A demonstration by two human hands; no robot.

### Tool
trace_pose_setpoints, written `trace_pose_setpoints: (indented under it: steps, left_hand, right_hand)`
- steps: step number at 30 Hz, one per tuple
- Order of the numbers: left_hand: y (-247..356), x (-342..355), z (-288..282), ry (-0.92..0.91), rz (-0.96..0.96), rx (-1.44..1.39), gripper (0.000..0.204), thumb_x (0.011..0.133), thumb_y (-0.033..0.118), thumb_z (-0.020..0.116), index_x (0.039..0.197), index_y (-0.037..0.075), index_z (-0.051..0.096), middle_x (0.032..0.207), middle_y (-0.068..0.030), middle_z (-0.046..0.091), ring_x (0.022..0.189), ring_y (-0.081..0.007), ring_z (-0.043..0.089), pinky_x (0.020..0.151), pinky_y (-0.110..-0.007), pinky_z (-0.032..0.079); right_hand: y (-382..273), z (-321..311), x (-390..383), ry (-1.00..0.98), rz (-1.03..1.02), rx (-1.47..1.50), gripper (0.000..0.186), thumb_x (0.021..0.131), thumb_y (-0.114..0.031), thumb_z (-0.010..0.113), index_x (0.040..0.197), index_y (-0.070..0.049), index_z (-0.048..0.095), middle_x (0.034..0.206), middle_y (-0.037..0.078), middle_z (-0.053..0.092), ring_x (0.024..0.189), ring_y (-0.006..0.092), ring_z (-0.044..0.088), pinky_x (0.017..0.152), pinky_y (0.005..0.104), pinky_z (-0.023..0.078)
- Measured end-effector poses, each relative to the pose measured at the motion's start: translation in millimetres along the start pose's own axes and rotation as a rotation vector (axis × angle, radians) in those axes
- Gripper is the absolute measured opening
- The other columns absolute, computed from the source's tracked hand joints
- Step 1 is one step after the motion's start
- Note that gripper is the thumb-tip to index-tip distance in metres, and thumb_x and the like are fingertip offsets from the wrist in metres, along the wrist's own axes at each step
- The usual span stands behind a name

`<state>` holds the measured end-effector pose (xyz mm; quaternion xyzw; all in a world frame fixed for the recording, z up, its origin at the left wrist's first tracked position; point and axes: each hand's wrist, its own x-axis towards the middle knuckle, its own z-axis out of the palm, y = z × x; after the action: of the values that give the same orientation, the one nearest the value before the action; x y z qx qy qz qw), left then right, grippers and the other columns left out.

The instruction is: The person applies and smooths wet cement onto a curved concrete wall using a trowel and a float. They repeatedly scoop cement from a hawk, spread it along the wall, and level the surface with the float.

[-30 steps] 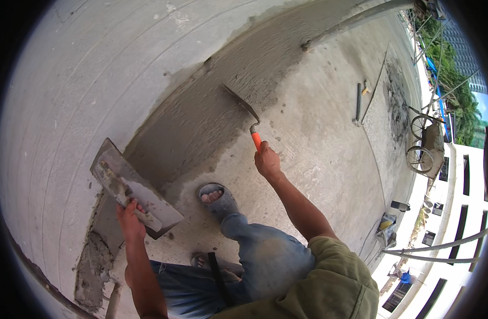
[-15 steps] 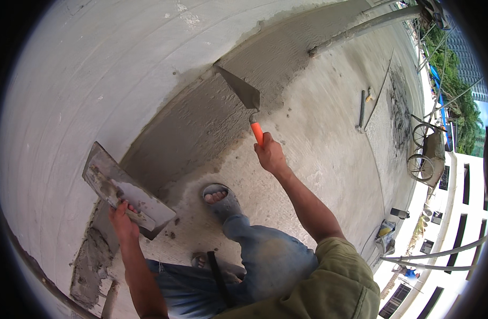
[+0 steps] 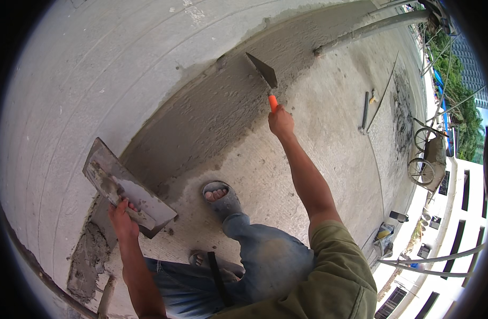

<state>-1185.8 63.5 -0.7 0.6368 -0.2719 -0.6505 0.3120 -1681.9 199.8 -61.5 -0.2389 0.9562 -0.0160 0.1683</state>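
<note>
My left hand (image 3: 123, 218) is closed on the handle of a rectangular steel plastering float (image 3: 129, 187), smeared with grey mortar, held at the lower left beside the pale wall (image 3: 73, 80). My right hand (image 3: 280, 120) grips the orange handle of a pointed trowel (image 3: 264, 70). Its blade is over the band of wet grey mortar (image 3: 185, 119) that runs along the foot of the wall; whether it touches is hard to tell. My sandalled foot (image 3: 218, 199) is beside the band.
A pipe (image 3: 361, 33) angles down onto the mortar's edge. A grey bar (image 3: 366, 109), a long thin rod (image 3: 387, 85) and a wheeled cart (image 3: 435, 162) are to the right. Bags (image 3: 385, 239) lie lower right. Curved pipes (image 3: 443, 256) and rougher mortar (image 3: 89, 255) flank me.
My right hand and the trowel have moved upward and to the right along the mortar band. The float in my left hand has shifted slightly leftward since a second ago.
</note>
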Motion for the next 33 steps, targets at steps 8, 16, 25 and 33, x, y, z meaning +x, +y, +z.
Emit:
trace_pose_setpoints:
  steps: [8,16,25,33]
  left_hand:
    - [-6,3,-3,-0.016,0.010,-0.015,0.019,0.080,0.003,0.053,0.098,0.004,0.049,0.078,-0.0027,0.051,0.065,-0.0132,0.050,0.057,-0.028,0.043]
    - [-2,-2,-1,-0.028,0.044,0.000,0.017,0.080,0.002,0.054,0.096,0.004,0.050,0.078,-0.0025,0.051,0.064,-0.0131,0.050,0.057,-0.029,0.043]
    - [-4,1,-1,-0.015,0.043,0.004,0.023,0.075,0.000,0.053,0.097,0.001,0.047,0.080,-0.0061,0.051,0.063,-0.0137,0.051,0.054,-0.028,0.046]
    - [-3,-1,-5,-0.022,0.045,0.025,0.018,0.078,0.004,0.055,0.096,0.005,0.049,0.077,-0.0023,0.051,0.064,-0.0126,0.050,0.058,-0.028,0.043]
  right_hand:
    - [6,0,11,0.026,0.034,-0.012,0.029,0.085,-0.022,0.049,0.105,0.000,0.046,0.092,0.025,0.064,0.087,0.0402,0.062,0.076,0.0477,0.049]
    - [-1,12,-11,-0.023,-0.015,-0.029,0.028,0.087,-0.020,0.045,0.107,-0.001,0.044,0.091,0.024,0.064,0.086,0.0403,0.063,0.076,0.0474,0.049]
    - [-13,26,-41,-0.012,-0.105,0.023,0.027,0.084,-0.020,0.050,0.100,0.000,0.044,0.083,0.026,0.063,0.079,0.0424,0.062,0.072,0.0496,0.049]
    - [-35,21,-91,-0.141,-0.194,0.017,0.022,0.085,-0.017,0.048,0.098,0.000,0.043,0.081,0.024,0.063,0.077,0.0401,0.063,0.070,0.0485,0.050]
